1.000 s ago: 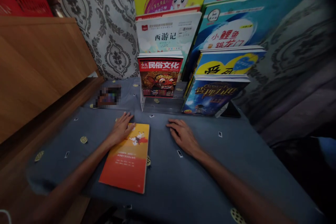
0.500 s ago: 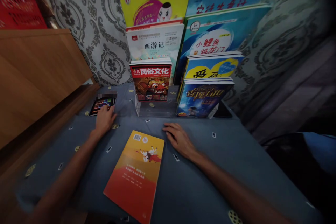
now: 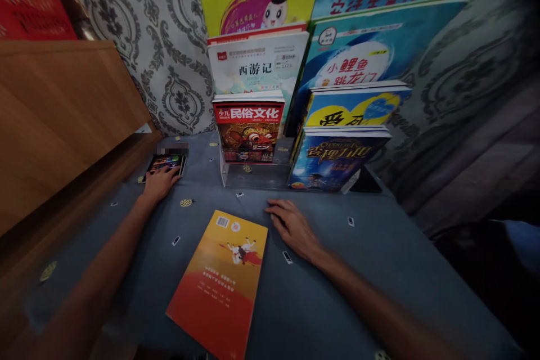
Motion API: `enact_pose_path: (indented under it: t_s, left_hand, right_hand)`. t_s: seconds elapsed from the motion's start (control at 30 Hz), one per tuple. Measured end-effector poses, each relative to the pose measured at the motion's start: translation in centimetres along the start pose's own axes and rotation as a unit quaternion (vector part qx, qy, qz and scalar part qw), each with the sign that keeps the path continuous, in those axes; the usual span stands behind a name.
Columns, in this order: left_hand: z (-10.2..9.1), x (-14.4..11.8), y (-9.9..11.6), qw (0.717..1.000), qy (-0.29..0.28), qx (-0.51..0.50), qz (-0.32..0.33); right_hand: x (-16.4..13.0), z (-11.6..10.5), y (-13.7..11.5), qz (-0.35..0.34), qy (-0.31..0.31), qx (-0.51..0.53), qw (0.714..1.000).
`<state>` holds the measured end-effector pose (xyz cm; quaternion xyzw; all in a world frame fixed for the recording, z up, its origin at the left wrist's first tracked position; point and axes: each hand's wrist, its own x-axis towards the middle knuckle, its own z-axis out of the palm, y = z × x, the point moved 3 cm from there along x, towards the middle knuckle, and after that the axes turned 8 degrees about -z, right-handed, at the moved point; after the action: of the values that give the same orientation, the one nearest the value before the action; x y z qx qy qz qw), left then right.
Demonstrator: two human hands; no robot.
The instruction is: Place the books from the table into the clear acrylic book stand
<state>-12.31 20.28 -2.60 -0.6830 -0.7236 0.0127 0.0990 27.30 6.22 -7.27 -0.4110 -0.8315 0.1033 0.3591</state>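
My left hand (image 3: 160, 182) lies over the near edge of a small dark-covered book (image 3: 165, 162) with a colourful picture, at the back left of the table. Its fingers stretch across the cover; no firm grip shows, and part of the cover is hidden beneath them. My right hand (image 3: 292, 228) rests on the cloth with its fingers stretched out and nothing in it. Just left of it lies an orange and red book (image 3: 223, 281), back cover up, with a barcode at its far edge. Neither hand touches that book.
Behind the hands, a clear stepped rack (image 3: 253, 178) holds upright books in two columns, including a red folk-culture book (image 3: 248, 132) and a dark blue one (image 3: 337, 160). A wooden panel (image 3: 67, 124) borders the left side. Grey-blue cloth (image 3: 320, 304) covers the table.
My left hand has slid slightly left and nearer, from the cover's middle to its near edge. My right hand stays almost in place. The view has shifted a little.
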Motion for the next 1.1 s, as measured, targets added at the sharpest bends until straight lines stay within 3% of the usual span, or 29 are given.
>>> enact_pose_path:
  t_s: [0.23, 0.4, 0.5, 0.63, 0.8, 0.93, 1.1]
  left_hand:
    - [-0.7, -0.3, -1.7, 0.999, -0.029, -0.015, -0.032]
    - [-1.3, -1.3, -0.1, 0.997, -0.029, -0.061, -0.037]
    - [-1.5, -5.0, 3.0, 0.986, -0.014, -0.153, 0.058]
    - [-2.0, -13.6, 6.9, 0.953, -0.041, -0.214, 0.209]
    - [-2.9, -22.9, 7.9, 0.916, -0.033, -0.205, 0.343]
    - [-3.3, -25.8, 7.3, 0.88, -0.017, -0.179, 0.439]
    - [-2.5, -26.2, 7.4, 0.882, 0.013, -0.12, 0.456]
  right_hand:
    - [0.2, 0.2, 0.0, 0.001, -0.003, -0.014, 1.0]
    - [0.6, -0.1, -0.6, 0.01, -0.01, -0.014, 1.0]
    - [0.6, -0.1, -1.0, 0.002, -0.011, -0.001, 1.0]
    - [0.3, 0.1, -2.1, -0.023, -0.034, 0.015, 0.999]
    - [0.0, 0.2, -2.9, -0.011, -0.053, 0.027, 0.998]
    - [0.2, -0.3, -2.5, 0.035, -0.025, 0.058, 0.997]
    - [0.3, -0.7, -1.4, 0.105, 0.031, 0.118, 0.987]
